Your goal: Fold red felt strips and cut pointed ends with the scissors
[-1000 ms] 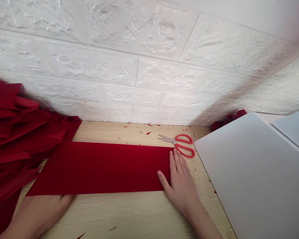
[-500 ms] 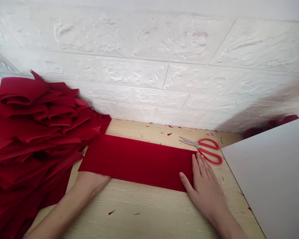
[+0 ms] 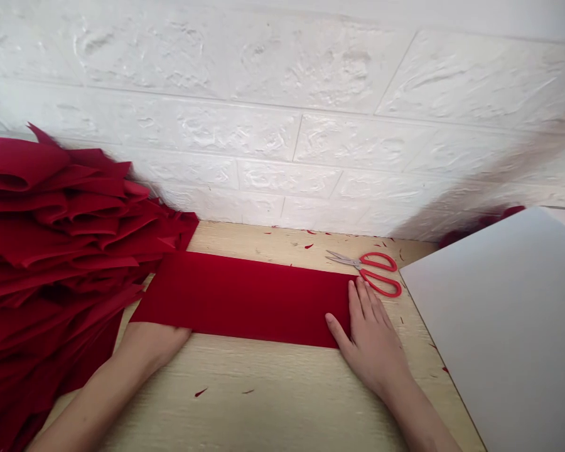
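A flat rectangular piece of red fabric (image 3: 249,298) lies across the wooden table in front of me. My right hand (image 3: 370,333) rests on its right end, fingers stretched out and pressed flat, the thumb apart. At the other end, my left hand (image 3: 157,342) is under the fabric's near left edge; its fingers are hidden beneath the cloth. Just beyond my right fingertips lies a pair of scissors (image 3: 365,270) with red handles, its metal blades pointing left and slightly parted.
A tall heap of ruffled red fabric (image 3: 75,251) fills the left side. On the right stands a white box-like panel (image 3: 499,314), with more red material (image 3: 480,226) behind it. A white brick-patterned wall (image 3: 263,125) closes the back. Small red scraps (image 3: 201,392) litter the tabletop (image 3: 263,408).
The whole view has shifted, so everything sits a little further left and slightly higher. Both hands keep nearly the same places on the fabric, and the scissors have not moved on the table.
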A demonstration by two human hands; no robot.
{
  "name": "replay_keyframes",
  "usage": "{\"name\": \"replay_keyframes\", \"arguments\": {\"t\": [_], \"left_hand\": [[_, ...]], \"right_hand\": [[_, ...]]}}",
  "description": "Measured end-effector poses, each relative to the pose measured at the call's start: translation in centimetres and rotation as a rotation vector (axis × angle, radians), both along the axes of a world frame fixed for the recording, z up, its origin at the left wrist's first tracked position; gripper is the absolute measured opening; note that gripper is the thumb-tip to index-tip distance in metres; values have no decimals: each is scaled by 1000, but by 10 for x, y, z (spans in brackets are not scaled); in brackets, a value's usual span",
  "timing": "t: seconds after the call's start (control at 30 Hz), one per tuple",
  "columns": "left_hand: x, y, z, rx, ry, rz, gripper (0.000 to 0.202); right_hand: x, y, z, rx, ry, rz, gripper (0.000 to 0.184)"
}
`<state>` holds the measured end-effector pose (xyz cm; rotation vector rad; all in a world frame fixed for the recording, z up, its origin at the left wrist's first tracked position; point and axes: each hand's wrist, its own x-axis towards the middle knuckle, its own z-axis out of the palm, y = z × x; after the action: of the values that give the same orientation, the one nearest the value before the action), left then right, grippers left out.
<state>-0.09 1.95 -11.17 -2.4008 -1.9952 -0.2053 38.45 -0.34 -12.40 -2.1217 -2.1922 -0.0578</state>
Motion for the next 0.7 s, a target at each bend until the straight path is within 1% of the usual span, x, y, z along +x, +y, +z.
{"name": "replay_keyframes", "arguments": {"t": [0.07,0.13,0.17,0.2,0.23,0.27,0.33,0.37,0.4,0.43,0.47,0.5,0.53,0.57,0.63,0.7], "left_hand": [[0,-4,6,-33,35,13,48],[-3,-14,11,-105,77,-7,50],[-5,-21,13,-134,100,-46,51],[-7,-29,14,-127,118,-112,51],[-10,-37,16,-76,129,-200,49],[-12,-46,19,14,131,-310,45],[-11,-59,27,231,105,-540,31],[-7,-62,32,320,80,-625,28],[-2,-63,38,380,53,-680,29],[6,-59,43,410,31,-693,30],[16,-53,48,432,14,-668,30],[26,-44,50,445,2,-619,30],[35,-32,50,402,14,-552,35],[44,-20,48,337,27,-488,42],[53,2,37,208,37,-398,53],[49,16,21,101,52,-305,60]], "right_hand": [[-1,0,2,-12,1,-8,83],[-3,0,3,-18,3,-13,83],[-3,0,3,-19,4,-14,83],[-3,0,3,-19,5,-14,83],[-3,-1,3,-19,5,-17,83],[-3,-1,2,-18,5,-18,83],[-2,-1,1,-15,2,-14,84],[-2,-1,1,-13,2,-10,84],[-1,-1,1,-11,1,-4,84],[-1,-1,0,-9,2,0,84],[-1,-1,1,-8,3,4,83],[-1,-1,1,-10,3,5,83],[-1,-1,2,-15,3,3,83],[-2,-1,3,-25,1,-2,83],[-4,0,6,-51,-4,-16,85],[-5,1,9,-69,-5,-30,86]]}}
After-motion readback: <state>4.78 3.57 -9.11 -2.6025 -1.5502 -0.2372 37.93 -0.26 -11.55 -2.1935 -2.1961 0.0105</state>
